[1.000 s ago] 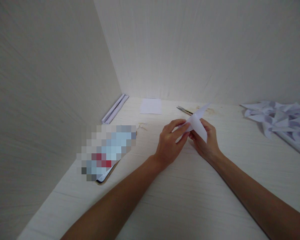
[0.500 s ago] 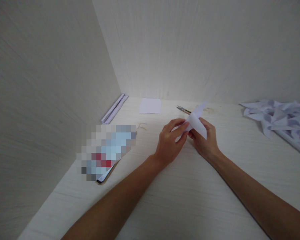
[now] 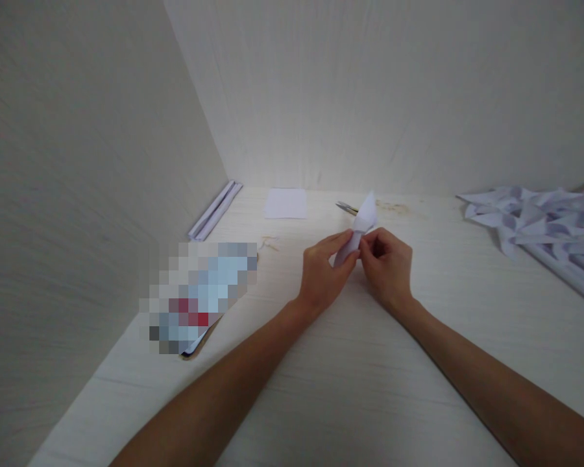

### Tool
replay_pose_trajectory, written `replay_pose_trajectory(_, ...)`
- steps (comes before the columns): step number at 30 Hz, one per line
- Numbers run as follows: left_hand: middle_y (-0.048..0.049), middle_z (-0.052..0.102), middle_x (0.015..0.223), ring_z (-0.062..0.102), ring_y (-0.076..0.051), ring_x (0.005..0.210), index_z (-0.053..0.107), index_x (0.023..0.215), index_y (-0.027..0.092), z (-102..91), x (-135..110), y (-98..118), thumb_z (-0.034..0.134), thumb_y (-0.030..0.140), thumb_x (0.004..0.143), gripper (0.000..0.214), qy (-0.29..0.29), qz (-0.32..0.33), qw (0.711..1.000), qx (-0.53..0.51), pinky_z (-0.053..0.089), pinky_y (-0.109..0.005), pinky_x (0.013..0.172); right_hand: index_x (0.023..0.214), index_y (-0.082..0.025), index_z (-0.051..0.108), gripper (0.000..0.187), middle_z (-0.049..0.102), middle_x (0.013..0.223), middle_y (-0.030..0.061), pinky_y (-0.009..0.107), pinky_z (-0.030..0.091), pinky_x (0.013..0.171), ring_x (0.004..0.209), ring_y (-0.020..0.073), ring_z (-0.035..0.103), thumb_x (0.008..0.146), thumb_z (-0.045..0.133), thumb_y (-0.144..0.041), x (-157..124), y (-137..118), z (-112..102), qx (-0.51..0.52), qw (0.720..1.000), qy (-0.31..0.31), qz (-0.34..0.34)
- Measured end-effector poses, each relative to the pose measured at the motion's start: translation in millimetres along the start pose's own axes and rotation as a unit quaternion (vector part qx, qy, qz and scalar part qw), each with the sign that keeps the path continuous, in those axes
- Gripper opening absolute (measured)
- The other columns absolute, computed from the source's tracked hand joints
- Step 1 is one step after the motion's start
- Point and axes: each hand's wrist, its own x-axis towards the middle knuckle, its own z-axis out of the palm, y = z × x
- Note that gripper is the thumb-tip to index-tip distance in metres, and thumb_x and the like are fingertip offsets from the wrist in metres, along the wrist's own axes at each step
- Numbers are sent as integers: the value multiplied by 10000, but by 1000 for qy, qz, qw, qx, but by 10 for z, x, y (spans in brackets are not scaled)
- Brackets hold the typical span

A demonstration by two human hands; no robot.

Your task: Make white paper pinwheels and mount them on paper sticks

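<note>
My left hand (image 3: 324, 269) grips a white paper pinwheel (image 3: 366, 213) between thumb and fingers, and one curled blade points up and away from me. Close against its right side, my right hand (image 3: 386, 264) is closed, with thumb and fingertips pinched at the pinwheel's near edge. Whether anything small sits between those fingertips is hidden. Just behind the pinwheel lies a pair of scissors (image 3: 346, 208), its blades pointing left and the rest covered by the paper.
A square sheet of white paper (image 3: 285, 203) lies near the back wall. Rolled paper sticks (image 3: 215, 211) rest along the left wall. A phone (image 3: 209, 298), partly blurred, is at the left. Several paper pinwheels (image 3: 530, 217) are piled at the right. Small scraps (image 3: 270, 242) lie beyond the phone.
The pinwheel has been turned in the hands, so its broad blade no longer faces right. My right hand has come from behind the paper to a pinch at its near edge.
</note>
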Motion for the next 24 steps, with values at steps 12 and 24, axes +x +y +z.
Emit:
replay_pose_trajectory(12,-89,668,1017,626,-168,892,655,972,154,9,8,28,573,169,712,273,-46,-138,988,-61,488,-325,831,510,-187,438,164,480,439,-35,218,305,431,399,87,420,663,496,-198,1,-17,29,-109,993,14,-41)
replay_pose_trajectory(24,-104,661,1028,622,-173,905,644,993,123,-6,15,51,568,180,718,291,-53,-153,984,-70,475,-324,851,502,-186,437,172,484,441,-26,225,312,443,403,89,417,661,498,-215,-5,-26,31,-106,994,15,-26)
